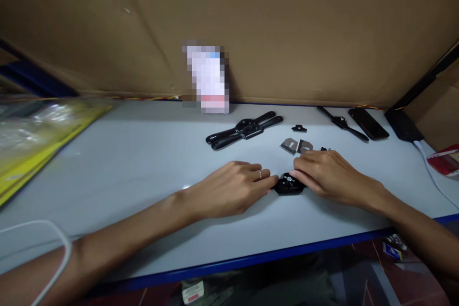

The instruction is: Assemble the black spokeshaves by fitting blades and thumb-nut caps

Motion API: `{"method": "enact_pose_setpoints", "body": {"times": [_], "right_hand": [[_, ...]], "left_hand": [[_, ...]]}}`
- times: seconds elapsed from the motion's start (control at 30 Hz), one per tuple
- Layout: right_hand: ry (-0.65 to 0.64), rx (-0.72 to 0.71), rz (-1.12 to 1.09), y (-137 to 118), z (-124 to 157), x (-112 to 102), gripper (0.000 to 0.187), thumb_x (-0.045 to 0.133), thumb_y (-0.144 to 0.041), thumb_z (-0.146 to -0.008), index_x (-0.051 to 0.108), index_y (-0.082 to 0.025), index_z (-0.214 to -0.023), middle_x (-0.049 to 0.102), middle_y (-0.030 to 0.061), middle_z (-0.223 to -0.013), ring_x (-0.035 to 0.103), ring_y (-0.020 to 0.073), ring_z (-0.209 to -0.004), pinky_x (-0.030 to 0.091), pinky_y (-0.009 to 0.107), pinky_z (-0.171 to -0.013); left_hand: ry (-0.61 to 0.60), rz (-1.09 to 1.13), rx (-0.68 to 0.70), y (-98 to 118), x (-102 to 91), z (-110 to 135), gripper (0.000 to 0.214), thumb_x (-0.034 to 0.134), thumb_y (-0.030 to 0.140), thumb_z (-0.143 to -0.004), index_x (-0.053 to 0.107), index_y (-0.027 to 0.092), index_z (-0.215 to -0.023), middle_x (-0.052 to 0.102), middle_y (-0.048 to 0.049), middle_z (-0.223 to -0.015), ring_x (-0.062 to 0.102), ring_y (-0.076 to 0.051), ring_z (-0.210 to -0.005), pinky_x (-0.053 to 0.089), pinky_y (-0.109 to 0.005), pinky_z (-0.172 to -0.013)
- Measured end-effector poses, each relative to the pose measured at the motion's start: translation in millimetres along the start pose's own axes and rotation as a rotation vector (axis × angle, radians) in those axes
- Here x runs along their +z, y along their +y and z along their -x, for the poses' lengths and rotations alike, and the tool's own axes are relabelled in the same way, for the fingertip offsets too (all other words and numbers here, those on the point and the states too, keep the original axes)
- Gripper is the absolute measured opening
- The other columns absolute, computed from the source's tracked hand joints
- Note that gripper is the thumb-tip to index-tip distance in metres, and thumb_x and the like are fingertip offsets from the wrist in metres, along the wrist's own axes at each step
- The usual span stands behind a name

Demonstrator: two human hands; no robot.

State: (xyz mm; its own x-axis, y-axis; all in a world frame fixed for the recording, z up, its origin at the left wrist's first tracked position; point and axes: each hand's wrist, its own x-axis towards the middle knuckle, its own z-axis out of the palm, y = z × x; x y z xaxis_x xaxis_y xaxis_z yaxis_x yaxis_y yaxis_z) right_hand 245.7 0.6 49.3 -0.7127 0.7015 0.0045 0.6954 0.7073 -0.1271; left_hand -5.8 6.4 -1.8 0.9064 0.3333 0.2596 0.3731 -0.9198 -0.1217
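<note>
A black spokeshave [289, 187] lies on the table between my hands, its middle body showing. My left hand [234, 186] is closed around its left handle; a ring is on one finger. On the right side my right hand [332, 174] pinches at the body with thumb and fingers, and hides the right handle. Just beyond are two flat metal blades, one notched blade [289, 145] beside another blade [304, 146]. A small black cap piece [299, 128] sits farther back. Part of a small dark piece [324, 148] shows behind my right hand.
Two black spokeshaves [229, 139] lie together at the back, with another spokeshave [344, 123] farther right. Near it are a phone [369, 123] and a black box [403, 125] with a white cable. Plastic bags [32, 129] lie left; a cardboard wall [287, 33] stands behind.
</note>
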Motion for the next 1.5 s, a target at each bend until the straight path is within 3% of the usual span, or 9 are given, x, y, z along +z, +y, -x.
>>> {"method": "enact_pose_setpoints", "body": {"times": [0.2,0.67,1.17,1.5], "right_hand": [[0.011,-0.035,0.025,-8,-6,18,0.038,0.041,-0.032,-0.105,0.066,-0.015,-0.082,0.067,0.0059,-0.075,0.052,0.0149,-0.064,0.023,0.032,-0.059],[-0.018,0.015,0.071,-11,-9,20,0.035,0.043,-0.026,-0.102,0.067,-0.015,-0.08,0.068,0.0059,-0.072,0.046,0.0126,-0.056,0.019,0.032,-0.056],[-0.034,0.295,-0.048,-22,-13,33,0.033,0.044,-0.023,-0.096,0.061,-0.018,-0.068,0.056,0.0009,-0.059,0.028,0.0107,-0.05,0.016,0.032,-0.056],[-0.031,0.308,-0.045,-24,-15,32,0.032,0.046,-0.02,-0.095,0.061,-0.018,-0.067,0.056,0.0016,-0.059,0.028,0.0116,-0.051,0.016,0.033,-0.056]], "left_hand": [[-0.026,0.002,-0.005,0,0.9,1,0.02,0.039,0.016,-0.103,0.058,0.017,-0.099,0.061,-0.0004,-0.073,0.055,-0.016,-0.062,0.038,-0.032,-0.055],[-0.054,0.005,-0.018,1,-1.5,-1,0.022,0.036,0.014,-0.102,0.058,0.017,-0.1,0.062,0.0,-0.073,0.057,-0.016,-0.064,0.038,-0.032,-0.054],[-0.044,0.107,-0.058,1,0.5,-1,0.023,0.037,0.018,-0.103,0.06,0.018,-0.102,0.063,-0.0019,-0.073,0.058,-0.015,-0.063,0.042,-0.028,-0.057],[-0.069,0.085,-0.06,1,-3.0,-2,0.026,0.034,0.023,-0.106,0.06,0.017,-0.105,0.064,-0.001,-0.075,0.061,-0.017,-0.066,0.042,-0.032,-0.057]]}}
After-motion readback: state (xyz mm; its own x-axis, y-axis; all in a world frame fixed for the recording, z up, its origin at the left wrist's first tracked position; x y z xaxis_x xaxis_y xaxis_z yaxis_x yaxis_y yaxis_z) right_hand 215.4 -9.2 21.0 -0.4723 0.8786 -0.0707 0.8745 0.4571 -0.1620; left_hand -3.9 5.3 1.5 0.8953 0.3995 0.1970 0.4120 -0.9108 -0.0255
